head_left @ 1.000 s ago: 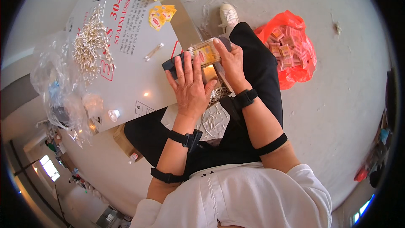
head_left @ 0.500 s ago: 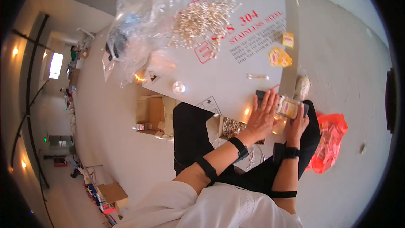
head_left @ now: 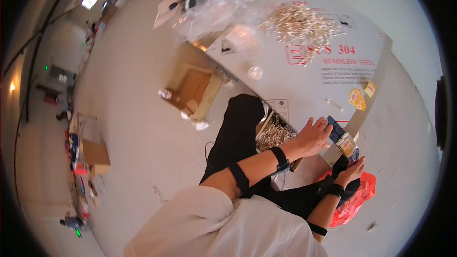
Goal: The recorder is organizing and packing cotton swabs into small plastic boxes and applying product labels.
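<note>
My left hand [head_left: 314, 138] is over the near right part of the table, fingers stretched out, with nothing in it. Its fingertips are near a dark flat piece [head_left: 335, 129]. On the end of that piece is a small clear pack [head_left: 346, 145] with a yellow label and white tips along one side. My right hand [head_left: 351, 173] is just beyond the table's edge, beside the pack, its fingers stretched out. Farther off lie a few loose cotton swabs [head_left: 334, 104] and small yellow cards [head_left: 357, 99]. A large heap of cotton swabs [head_left: 302, 24] sits at the back.
Clear plastic bags [head_left: 223, 2] cover the table's far left. A small round clear object [head_left: 255, 73] sits near the edge. Below the table are an open cardboard box [head_left: 195, 88] and a box of swabs [head_left: 275, 135]. A red plastic bag [head_left: 354, 204] lies on the floor at right.
Both hands have come away from the small pack, which they were holding at the table's edge. The whole view has turned, so the table appears farther right and tilted.
</note>
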`<state>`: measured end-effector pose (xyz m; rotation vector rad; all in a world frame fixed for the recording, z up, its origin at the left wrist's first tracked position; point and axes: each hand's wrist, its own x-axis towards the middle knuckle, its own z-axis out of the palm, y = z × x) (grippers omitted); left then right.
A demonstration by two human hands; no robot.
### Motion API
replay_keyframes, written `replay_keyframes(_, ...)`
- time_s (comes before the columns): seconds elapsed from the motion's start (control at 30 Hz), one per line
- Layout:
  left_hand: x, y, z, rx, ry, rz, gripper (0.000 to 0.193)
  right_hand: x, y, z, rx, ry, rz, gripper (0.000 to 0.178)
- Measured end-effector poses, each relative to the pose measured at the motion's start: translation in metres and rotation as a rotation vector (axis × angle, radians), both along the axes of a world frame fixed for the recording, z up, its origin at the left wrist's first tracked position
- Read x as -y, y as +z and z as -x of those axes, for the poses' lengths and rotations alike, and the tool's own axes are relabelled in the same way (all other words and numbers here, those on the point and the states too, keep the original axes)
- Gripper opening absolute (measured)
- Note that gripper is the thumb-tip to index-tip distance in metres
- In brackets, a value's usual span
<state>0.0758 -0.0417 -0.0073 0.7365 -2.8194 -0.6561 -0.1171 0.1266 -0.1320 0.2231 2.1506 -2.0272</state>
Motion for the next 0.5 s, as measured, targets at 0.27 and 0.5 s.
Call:
replay_keyframes(0.27, 0.022, 0.046, -0.078, -0.060, -0.056, 0.049, 0.035, -0.015, 0.047, -0.011, -0.098, 0.050, -0.011, 0.034)
replay_keyframes(0.5, 0.039, 0.055, -0.156, 0.015, 0.000, -0.006, 0.036, -0.034, 0.066, -0.031, -0.073, 0.199, 0.051, 0.016)
